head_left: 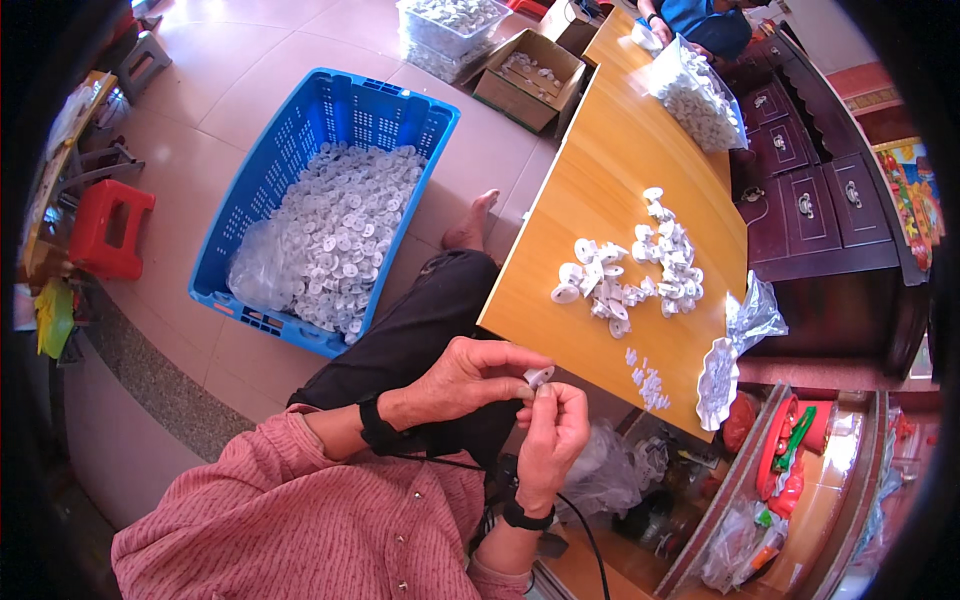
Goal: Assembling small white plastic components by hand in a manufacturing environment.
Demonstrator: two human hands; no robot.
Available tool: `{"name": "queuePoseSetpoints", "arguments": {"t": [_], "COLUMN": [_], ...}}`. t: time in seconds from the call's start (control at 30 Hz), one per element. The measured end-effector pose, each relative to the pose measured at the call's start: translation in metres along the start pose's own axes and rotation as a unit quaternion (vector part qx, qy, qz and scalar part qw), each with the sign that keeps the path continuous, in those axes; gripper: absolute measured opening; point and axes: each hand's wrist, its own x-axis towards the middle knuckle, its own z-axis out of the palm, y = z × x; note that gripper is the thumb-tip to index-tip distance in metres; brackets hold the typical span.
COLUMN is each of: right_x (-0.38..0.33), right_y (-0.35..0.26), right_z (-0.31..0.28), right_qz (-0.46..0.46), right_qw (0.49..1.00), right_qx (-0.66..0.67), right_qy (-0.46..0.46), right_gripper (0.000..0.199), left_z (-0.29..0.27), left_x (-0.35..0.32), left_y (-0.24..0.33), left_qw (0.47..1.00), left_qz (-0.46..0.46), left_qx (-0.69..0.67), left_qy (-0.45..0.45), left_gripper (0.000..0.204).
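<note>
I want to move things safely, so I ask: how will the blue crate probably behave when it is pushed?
The blue crate is probably heavy to push, since many white parts are heaped in it. Its slotted walls look like moulded plastic, so they should stay stiff. The parts lie loose, so they may shift.

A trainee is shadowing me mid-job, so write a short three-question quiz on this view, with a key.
1. True or false: the left hand and the right hand both touch one small white part.
2. The perforated crate holding the heap of round parts is: A red, B blue, C green.
3. Fill in: in the view, the tiny pale pieces lie to the ____ of the white scalloped dish.

Key: 1 true; 2 B; 3 left.
</note>
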Motion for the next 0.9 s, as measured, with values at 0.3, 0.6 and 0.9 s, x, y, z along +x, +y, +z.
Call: {"name": "queuePoseSetpoints", "arguments": {"t": [0.3, 0.6, 0.9], "right_x": [0.0011, 0.0014, 0.0008], "right_y": [0.0015, 0.0008, -0.0019], "right_z": [-0.0005, -0.0025, -0.0028], "right_qz": [-0.036, -0.003, 0.022], "right_qw": [0.998, 1.0, 0.996], "right_qx": [-0.042, 0.003, 0.078], "right_qy": [-0.006, -0.027, -0.037], "right_gripper": [0.013, 0.017, 0.017], "left_z": [-0.0011, -0.0011, -0.0024], "left_x": [0.0006, -0.0009, -0.0012], "left_y": [0.0013, 0.0007, 0.0007], "left_qw": [0.997, 0.999, 0.998], "left_qz": [0.027, 0.018, -0.02], "left_qx": [0.068, 0.047, -0.052], "left_qy": [0.003, 0.002, 0.003], "left_gripper": [0.035, 0.035, 0.038]}}
